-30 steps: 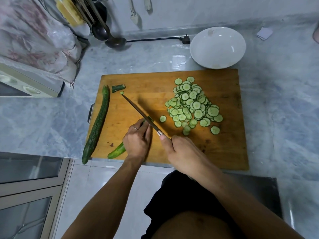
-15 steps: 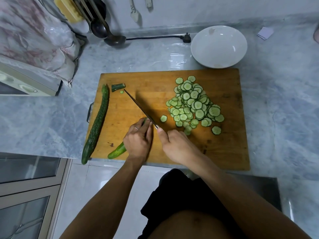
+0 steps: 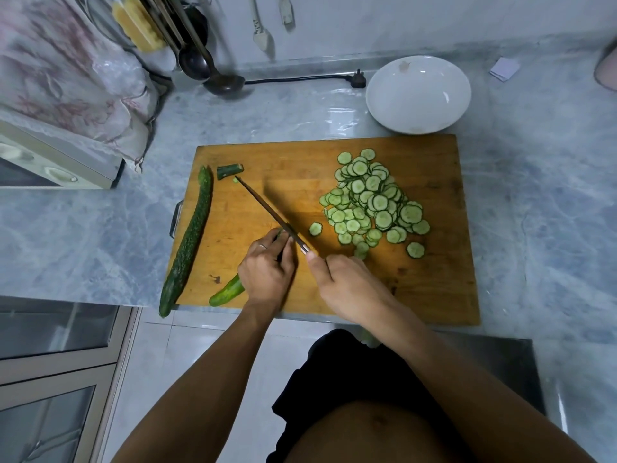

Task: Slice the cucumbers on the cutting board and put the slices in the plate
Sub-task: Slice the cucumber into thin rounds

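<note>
On the wooden cutting board [image 3: 434, 295], my left hand [image 3: 267, 272] presses down a cucumber piece [image 3: 228, 292] whose green end sticks out toward the board's front edge. My right hand [image 3: 347, 285] grips the knife [image 3: 270, 212], its blade lying diagonally across the board right beside my left fingertips. A heap of cucumber slices [image 3: 370, 202] covers the board's right half, with one loose slice [image 3: 315, 228] near the blade. A whole cucumber [image 3: 188, 238] lies along the board's left edge, and a cut end piece [image 3: 229, 171] sits at the back left. The white plate [image 3: 417, 93] stands empty behind the board.
A ladle [image 3: 220, 81] and hanging utensils are at the back left, with a black power plug [image 3: 357, 80] near the plate. An appliance under a floral cloth [image 3: 60, 128] fills the left counter. The counter edge runs just under the board's front.
The knife and my right hand shifted slightly left along the cucumber, staying against my left fingertips. The slice pile and the whole cucumber have not moved.
</note>
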Motion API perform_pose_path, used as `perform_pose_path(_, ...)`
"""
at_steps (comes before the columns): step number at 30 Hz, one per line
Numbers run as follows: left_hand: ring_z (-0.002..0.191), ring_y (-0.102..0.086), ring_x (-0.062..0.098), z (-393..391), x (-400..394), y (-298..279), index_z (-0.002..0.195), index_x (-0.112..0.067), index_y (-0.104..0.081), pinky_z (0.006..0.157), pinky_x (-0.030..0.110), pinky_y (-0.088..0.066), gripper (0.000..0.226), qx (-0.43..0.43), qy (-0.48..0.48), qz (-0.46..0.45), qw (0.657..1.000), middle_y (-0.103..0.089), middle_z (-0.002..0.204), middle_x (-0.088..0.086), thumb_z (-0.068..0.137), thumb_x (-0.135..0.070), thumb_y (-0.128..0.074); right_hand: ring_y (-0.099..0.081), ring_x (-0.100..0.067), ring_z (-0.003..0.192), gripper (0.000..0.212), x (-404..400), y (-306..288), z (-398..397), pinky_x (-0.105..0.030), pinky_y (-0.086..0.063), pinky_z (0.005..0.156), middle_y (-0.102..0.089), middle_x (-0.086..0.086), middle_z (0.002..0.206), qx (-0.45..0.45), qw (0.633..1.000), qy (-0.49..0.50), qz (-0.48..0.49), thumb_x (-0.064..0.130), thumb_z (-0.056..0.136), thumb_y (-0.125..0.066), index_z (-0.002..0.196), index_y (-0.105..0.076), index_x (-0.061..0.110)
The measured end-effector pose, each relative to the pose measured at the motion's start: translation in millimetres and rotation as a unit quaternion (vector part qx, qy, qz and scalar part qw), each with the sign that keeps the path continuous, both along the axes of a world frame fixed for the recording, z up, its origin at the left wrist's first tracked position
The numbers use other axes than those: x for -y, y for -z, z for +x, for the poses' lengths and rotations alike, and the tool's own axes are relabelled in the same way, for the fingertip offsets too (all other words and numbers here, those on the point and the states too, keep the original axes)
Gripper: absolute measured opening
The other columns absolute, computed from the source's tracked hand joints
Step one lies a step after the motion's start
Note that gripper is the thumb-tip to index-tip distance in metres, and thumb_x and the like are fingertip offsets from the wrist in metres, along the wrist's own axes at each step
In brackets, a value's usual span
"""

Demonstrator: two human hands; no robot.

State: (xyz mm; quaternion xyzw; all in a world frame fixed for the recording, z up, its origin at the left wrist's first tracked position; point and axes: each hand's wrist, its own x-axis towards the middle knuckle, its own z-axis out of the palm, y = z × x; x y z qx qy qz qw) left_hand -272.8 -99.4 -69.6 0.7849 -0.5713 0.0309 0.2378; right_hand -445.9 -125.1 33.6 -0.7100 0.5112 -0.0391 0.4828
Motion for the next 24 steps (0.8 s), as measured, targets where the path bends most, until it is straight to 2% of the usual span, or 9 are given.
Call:
perform_pose_path(9,0.090,-0.069,0.026,1,-2,-1,0.100,-0.019,-0.078,0.061,0.028,-0.048,0.039,-0.005,0.003,0.004,1.000,-0.074,0.112,-0.001,0.093,-0.039,-0.045,-0.058,-0.024,0.072,0.060,-9,-4,-3,-0.033,-0.038,0.059,-0.056,-0.005,0.072,0.000,1.000,-0.013,-0.003,0.056,0.103,-0.022,0.068,-0.048,0.016)
perform_pose_path(17,0.091,-0.070,0.023,0,1,0,0.098,-0.018,-0.080,0.060,0.027,-0.050,0.033,0.009,-0.001,-0.010,1.000,-0.075,0.109,0.000,0.091,-0.035,-0.052,-0.058,-0.027,0.079,0.058,-3,0,2,-0.033,-0.037,0.064,-0.057,-0.011,0.087,-0.015,1.000,0.001,0.021,0.060,0.101,-0.021,0.069,-0.045,0.018)
perform_pose_path(20,0.090,-0.070,0.023,0,0,0,0.099,-0.018,-0.079,0.059,0.026,-0.050,0.032,0.020,0.005,-0.019,1.000,-0.075,0.108,0.001,0.091,-0.034,-0.053,-0.057,-0.026,0.074,0.061,2,5,7,-0.031,-0.035,0.061,-0.057,-0.012,0.086,-0.019,0.999,0.002,0.032,0.061,0.101,-0.021,0.066,-0.045,0.018)
perform_pose_path(24,0.088,-0.070,0.024,-2,0,0,0.100,-0.018,-0.079,0.060,0.026,-0.050,0.031,0.018,0.010,-0.033,0.999,-0.075,0.107,0.002,0.091,-0.032,-0.054,-0.057,-0.030,0.087,0.062,6,11,11,-0.033,-0.039,0.071,-0.062,-0.017,0.093,-0.025,0.999,0.010,0.033,0.060,0.102,-0.019,0.067,-0.047,0.017)
